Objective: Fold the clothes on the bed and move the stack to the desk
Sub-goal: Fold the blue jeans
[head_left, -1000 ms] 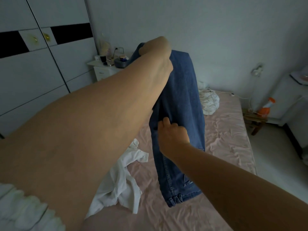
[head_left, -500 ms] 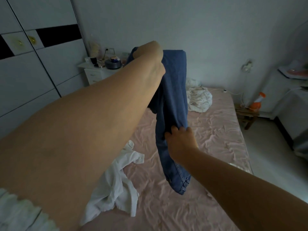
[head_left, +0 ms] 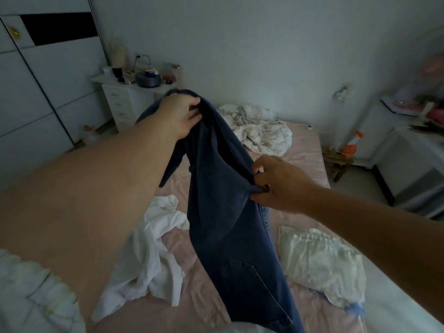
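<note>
A pair of blue jeans (head_left: 223, 212) hangs in the air over the pink bed (head_left: 310, 150). My left hand (head_left: 182, 114) grips the jeans at their top end, held out ahead. My right hand (head_left: 276, 181) pinches the right edge of the denim about halfway down. The lower end with a back pocket hangs toward me. A crumpled white shirt (head_left: 153, 255) lies on the bed to the left of the jeans. A cream garment (head_left: 322, 263) lies flat on the bed to the right.
A bundled white blanket (head_left: 259, 131) lies at the far end of the bed. A white nightstand (head_left: 125, 99) with small items stands by the wardrobe (head_left: 43, 87). A white desk (head_left: 408, 150) and a low wooden stool with an orange spray bottle (head_left: 350, 145) stand at right.
My left hand has lowered the jeans' top end. My right hand has moved to the right edge of the denim and pulled it outward. The view has tilted down, showing the cream garment.
</note>
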